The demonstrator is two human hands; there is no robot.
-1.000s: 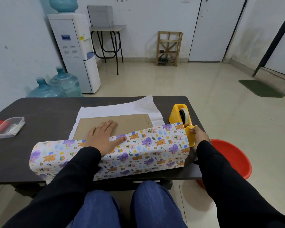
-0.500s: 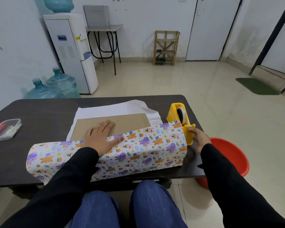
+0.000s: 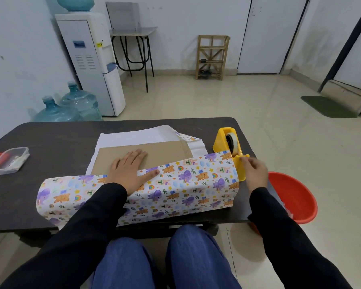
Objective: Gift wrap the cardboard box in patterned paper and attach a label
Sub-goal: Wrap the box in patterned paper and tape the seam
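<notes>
Free tabletop left and far; right end blocked.
Bare table [image 3: 61, 142] is left between the clear container [image 3: 10, 161] and the patterned paper [image 3: 175, 184], and beyond the cardboard box [image 3: 165, 151]. The right end is taken up by the tape dispenser [image 3: 221, 139], pinched at its front by the right hand [image 3: 255, 171], just beside the raised paper edge.

Cardboard box [image 3: 161, 151] under left hand [image 3: 129, 172]: matt brown. Patterned paper [image 3: 186, 184]: printed, slight sheen (reverse plain white, matt). Tape dispenser [image 3: 223, 140] at right hand [image 3: 255, 172]: glossy yellow plastic. Table [image 3: 56, 138] beneath hands: dark, matt. Container [image 3: 8, 161] far left of left hand: clear plastic. Basin [image 3: 294, 197] right of right hand: shiny red plastic.
</notes>
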